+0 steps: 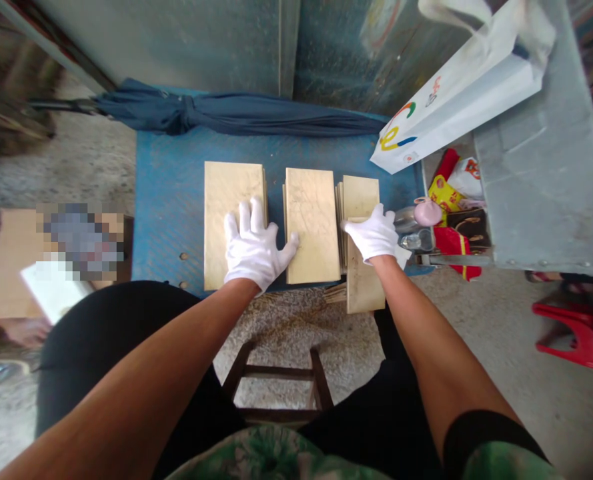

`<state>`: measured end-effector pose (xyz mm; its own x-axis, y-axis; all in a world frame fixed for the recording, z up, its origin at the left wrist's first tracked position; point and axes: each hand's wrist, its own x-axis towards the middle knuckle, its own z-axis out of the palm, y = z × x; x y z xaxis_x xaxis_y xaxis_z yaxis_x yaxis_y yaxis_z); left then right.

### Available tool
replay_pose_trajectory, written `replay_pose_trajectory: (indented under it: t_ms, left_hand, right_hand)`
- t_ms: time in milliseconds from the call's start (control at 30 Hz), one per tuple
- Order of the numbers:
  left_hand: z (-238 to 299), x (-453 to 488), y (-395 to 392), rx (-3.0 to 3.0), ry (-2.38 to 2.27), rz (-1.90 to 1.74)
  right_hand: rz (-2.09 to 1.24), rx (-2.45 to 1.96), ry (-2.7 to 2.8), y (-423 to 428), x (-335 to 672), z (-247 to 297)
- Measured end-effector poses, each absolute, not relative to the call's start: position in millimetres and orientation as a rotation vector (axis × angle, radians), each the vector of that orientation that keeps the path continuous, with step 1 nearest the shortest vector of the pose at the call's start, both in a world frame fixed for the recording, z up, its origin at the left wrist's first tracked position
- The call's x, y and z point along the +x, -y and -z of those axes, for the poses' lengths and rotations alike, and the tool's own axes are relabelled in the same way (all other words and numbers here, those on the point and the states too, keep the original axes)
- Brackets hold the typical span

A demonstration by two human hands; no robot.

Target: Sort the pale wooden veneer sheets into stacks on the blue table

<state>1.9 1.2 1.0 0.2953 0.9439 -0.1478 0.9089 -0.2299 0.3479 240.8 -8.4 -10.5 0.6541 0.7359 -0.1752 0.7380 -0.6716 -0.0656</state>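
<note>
Well, underside of right hand point(375, 233) hidden, can't tell if it grips overhanging board point(366, 292); left hand point(254, 248) spread on left stack point(219, 213). Metal compartment point(449, 260) holds yellow packet point(445, 193).

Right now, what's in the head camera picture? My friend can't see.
The white-gloved left hand lies on the left stack of pale boards, the gloved right hand on a board overlapping the right stack, over a blue table.

blue tabletop point(166, 200) | grey metal panel point(216, 47) behind | grey floor point(496, 320) | red stool point(591, 343), right
</note>
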Motion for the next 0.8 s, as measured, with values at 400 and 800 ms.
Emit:
replay_pose_trajectory:
  t_ms: [400, 800]
  left_hand:
    - [0, 2, -1, 2.200, -1.661, -0.165]
    - [1, 3, 0, 2.202, -1.677, -0.134]
  right_hand:
    - [0.301, 2.905, -1.410, 52, 240, 35]
    - [0.476, 2.737, -1.383, 145, 236, 30]
